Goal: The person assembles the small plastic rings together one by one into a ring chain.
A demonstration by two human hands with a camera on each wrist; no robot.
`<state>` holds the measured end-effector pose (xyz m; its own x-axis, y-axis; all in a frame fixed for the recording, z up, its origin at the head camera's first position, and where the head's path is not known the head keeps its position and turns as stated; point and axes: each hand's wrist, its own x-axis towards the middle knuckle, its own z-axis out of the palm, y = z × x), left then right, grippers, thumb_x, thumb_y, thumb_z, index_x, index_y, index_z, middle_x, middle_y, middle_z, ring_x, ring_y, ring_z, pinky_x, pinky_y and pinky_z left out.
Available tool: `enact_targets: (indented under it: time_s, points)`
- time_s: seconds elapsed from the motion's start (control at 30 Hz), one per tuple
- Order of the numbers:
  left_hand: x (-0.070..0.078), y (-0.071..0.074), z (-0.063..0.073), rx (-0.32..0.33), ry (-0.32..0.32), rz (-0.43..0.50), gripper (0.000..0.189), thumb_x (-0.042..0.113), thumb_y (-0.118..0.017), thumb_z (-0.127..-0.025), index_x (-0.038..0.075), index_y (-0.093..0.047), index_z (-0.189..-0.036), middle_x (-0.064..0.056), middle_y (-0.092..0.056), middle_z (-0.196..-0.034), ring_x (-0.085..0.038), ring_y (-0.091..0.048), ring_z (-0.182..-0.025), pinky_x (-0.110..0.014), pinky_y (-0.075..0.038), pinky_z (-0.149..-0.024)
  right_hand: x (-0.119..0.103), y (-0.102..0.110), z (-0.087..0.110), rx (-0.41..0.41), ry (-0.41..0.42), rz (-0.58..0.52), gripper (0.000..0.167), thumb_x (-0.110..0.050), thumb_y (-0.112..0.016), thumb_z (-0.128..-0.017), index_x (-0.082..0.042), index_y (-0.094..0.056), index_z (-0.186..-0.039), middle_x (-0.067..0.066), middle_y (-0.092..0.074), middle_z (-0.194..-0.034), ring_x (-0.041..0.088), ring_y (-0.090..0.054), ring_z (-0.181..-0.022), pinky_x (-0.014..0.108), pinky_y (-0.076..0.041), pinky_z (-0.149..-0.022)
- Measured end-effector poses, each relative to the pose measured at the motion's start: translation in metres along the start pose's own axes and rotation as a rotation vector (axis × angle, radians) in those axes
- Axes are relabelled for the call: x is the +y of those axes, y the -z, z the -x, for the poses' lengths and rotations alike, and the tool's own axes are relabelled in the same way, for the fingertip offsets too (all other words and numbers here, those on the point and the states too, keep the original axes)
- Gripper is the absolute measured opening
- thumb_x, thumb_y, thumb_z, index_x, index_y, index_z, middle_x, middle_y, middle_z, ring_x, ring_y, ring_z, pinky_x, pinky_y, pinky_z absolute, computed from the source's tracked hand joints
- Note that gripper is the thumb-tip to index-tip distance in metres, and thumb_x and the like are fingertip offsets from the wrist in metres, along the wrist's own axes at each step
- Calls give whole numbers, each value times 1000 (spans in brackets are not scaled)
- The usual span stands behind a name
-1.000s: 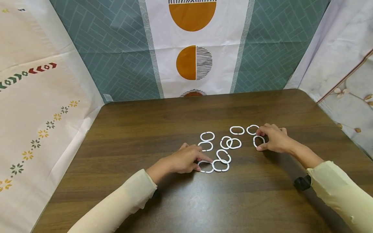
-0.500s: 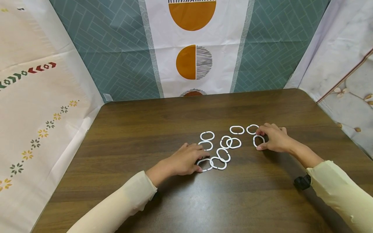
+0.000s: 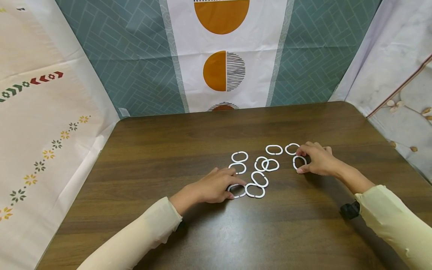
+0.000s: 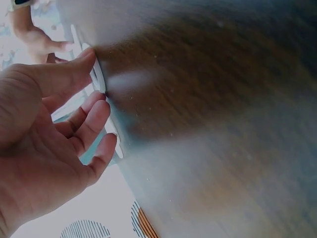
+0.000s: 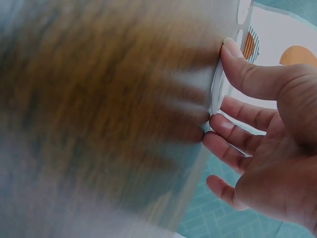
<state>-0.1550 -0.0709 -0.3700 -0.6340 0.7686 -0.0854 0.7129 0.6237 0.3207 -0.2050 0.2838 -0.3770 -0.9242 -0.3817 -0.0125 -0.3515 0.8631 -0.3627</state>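
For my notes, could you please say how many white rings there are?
10 visible: one ring at the left hand, two rings beyond, an overlapping pair rightward, another pair farther back, one behind those, two rings at the right hand; hands may hide more.

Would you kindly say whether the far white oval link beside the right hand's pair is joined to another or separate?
Separate: the head view shows bare tabletop around the white oval link.

The rings (image 3: 274, 146) were white, and the worktop (image 3: 189, 146) was brown with wood grain. The sleeves (image 3: 135, 236) were pale yellow. The teal cloth (image 3: 135, 67) had herringbone lines; its white panel (image 3: 190, 75) had orange half-circles (image 3: 215, 71).
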Motion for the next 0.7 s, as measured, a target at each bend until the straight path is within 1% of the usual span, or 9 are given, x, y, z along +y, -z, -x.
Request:
enact_targets:
  time_s: [0.1, 0.17, 0.27, 0.4, 0.5, 0.6, 0.7]
  points:
    - [0, 0, 0, 8, 3, -28, 47, 25, -78, -81, 24, -64, -126, 5, -52, -98, -10, -50, -94, -39, -38, -83, 0, 0, 0, 0, 0, -1, 47, -26, -87, -68, -7, -60, -101, 7, -52, -96, 33, -45, -97, 58, -26, -79]
    - [0, 0, 0, 14, 2, -49, 47, 27, -78, -80, 23, -64, -125, 5, -52, -99, -11, -51, -95, -36, -37, -79, 0, 0, 0, -3, 1, -2, 47, -26, -87, -68, -7, -60, -101, 7, -52, -96, 33, -45, -97, 58, -26, -79]
    - [1, 1, 0, 20, -4, -74, 50, 28, -79, -80, 21, -63, -127, 4, -53, -100, -11, -51, -95, -34, -36, -77, 0, 0, 0, -7, 3, 1, 47, -26, -86, -68, -7, -60, -101, 8, -53, -97, 33, -45, -98, 58, -26, -79]
    - [2, 1, -1, 15, -18, -74, 55, 24, -79, -80, 22, -59, -131, 4, -53, -100, -9, -49, -92, -35, -37, -79, 0, -1, 0, -11, 2, 1, 47, -26, -86, -68, -7, -60, -102, 8, -53, -98, 33, -46, -98, 59, -26, -80]
    - [2, 1, -1, 5, -21, -81, 54, 22, -78, -81, 25, -60, -132, 5, -52, -100, -9, -48, -93, -34, -38, -79, 0, -1, 0, -9, 1, 2, 47, -25, -87, -68, -6, -59, -102, 8, -53, -98, 33, -46, -98, 59, -26, -80]
    - [3, 2, -1, -3, -17, -93, 52, 22, -78, -81, 26, -62, -130, 5, -52, -102, -9, -49, -99, -34, -38, -79, 0, 0, 0, -8, 0, 4, 47, -25, -87, -68, -7, -59, -101, 8, -53, -98, 32, -46, -98, 59, -27, -80]
    - [3, 3, 0, -8, -11, -88, 55, 23, -80, -79, 24, -62, -131, 5, -52, -105, -9, -51, -102, -34, -37, -80, -1, 0, 0, -9, -1, 2, 47, -25, -86, -68, -6, -59, -101, 8, -53, -98, 33, -46, -98, 59, -26, -80]
